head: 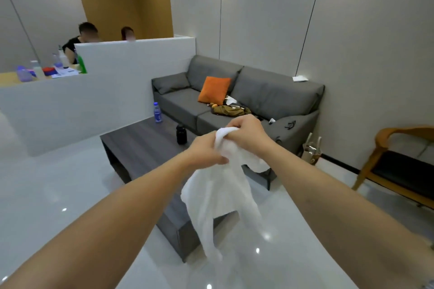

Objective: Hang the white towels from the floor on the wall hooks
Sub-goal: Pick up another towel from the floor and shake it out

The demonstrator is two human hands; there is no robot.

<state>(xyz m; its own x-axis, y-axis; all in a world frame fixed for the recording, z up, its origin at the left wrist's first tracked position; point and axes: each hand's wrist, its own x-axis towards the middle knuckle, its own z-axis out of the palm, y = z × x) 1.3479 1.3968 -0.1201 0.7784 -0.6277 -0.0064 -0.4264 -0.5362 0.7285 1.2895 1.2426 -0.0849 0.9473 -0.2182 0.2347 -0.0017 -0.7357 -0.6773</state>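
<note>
Towel point(218, 195) over glossy, seemingly tiled floor point(58, 195)

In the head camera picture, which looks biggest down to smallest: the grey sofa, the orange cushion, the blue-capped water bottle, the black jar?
1. Grey sofa
2. Orange cushion
3 and 4. Water bottle and black jar look alike in size, so no ranking.

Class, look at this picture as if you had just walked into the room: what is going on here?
A person holds a white towel up in front of them with both hands. The left hand and the right hand grip its bunched top, and the rest hangs loose above a dark coffee table. Behind stands a grey sofa with an orange cushion. No wall hooks are in view, so the towel is not yet hung.
</note>
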